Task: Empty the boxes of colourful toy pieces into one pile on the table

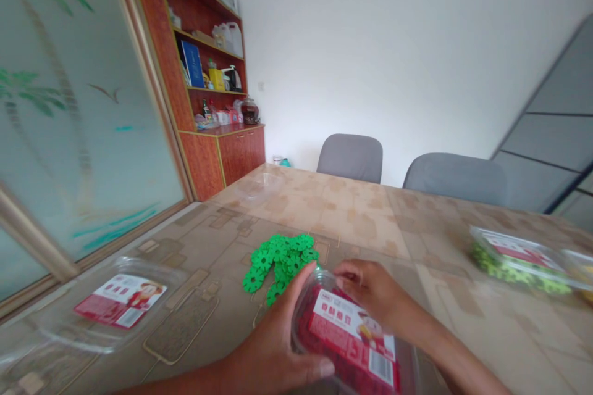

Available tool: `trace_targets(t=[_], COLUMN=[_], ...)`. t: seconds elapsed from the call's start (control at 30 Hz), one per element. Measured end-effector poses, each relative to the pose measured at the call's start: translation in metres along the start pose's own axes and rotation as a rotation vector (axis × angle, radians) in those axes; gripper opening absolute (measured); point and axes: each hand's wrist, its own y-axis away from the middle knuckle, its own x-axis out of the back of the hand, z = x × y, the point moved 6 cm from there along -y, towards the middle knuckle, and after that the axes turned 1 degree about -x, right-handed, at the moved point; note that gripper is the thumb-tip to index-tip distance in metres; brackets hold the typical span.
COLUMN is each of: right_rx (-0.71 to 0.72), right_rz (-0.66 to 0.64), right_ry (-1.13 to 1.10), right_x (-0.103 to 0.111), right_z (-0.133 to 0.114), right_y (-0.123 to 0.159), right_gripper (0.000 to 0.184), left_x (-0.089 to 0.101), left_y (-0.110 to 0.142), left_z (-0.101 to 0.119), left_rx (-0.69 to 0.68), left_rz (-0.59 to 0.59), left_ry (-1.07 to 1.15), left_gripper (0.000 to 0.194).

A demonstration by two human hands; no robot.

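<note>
A clear plastic box (354, 336) with a white and red label sits close to me, filled with red pieces. My left hand (290, 339) wraps round its left side, thumb on top and fingers along the far left corner. At the far edge of the lid, my right hand (370, 287) has its fingers curled onto the rim. Just beyond the box lies a loose pile of green flower-shaped plastic discs (280, 262) on the patterned tablecloth (185, 327).
To the left lies a clear labelled lid (113, 302). A clear tray (262, 185) stands near the far table edge. On the right is a closed box of light green pieces (519, 259), beside a partly visible yellow one (579, 265). Two grey chairs (351, 157) stand behind the table.
</note>
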Motion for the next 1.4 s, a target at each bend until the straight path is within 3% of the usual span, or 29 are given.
trace_targets(t=[0.13,0.3,0.43,0.57,0.7,0.87,0.97,1.13,1.27,1.4], right_rx=[0.014,0.006,0.061,0.091,0.125,0.085,0.109,0.145,0.132,0.082], right_rz=[0.068,0.186,0.210,0.200,0.215,0.198,0.219,0.215,0.170,0.077], right_ry=[-0.095,0.018,0.103,0.077,-0.073,-0.136,-0.055,0.033,0.043,-0.004], right_x=[-0.015,-0.009,-0.007,-0.009,-0.007,-0.009,-0.008,-0.006,-0.009,-0.015], right_z=[-0.004,-0.018,-0.030,-0.031,-0.026,-0.023,-0.032,-0.044,-0.039,-0.028], right_y=[-0.006,-0.004,-0.001,-0.001,-0.002,-0.004,-0.003,0.001,0.002,-0.001], right_gripper=[0.019,0.035,0.044,0.039,0.012,0.027,0.024,0.020,0.019,0.018], left_x=[-0.006,-0.021,-0.029,-0.022,-0.021,-0.024,-0.028,-0.025,-0.025,-0.028], left_y=[0.002,0.006,0.006,0.003,0.001,-0.002,-0.004,-0.006,-0.006,-0.008], left_z=[0.001,0.009,0.004,-0.009,-0.010,0.001,0.009,0.019,0.025,0.024], left_rx=[-0.022,-0.009,-0.036,-0.120,-0.084,-0.063,-0.113,-0.166,-0.205,-0.169], left_rz=[0.013,-0.068,-0.132,-0.059,-0.043,-0.032,-0.079,-0.051,-0.096,-0.144], left_ry=[0.078,0.329,0.508,0.421,0.304,0.233,0.229,0.076,-0.046,-0.021], left_gripper=[0.111,0.121,0.122,0.131,0.126,0.120,0.112,0.115,0.109,0.104])
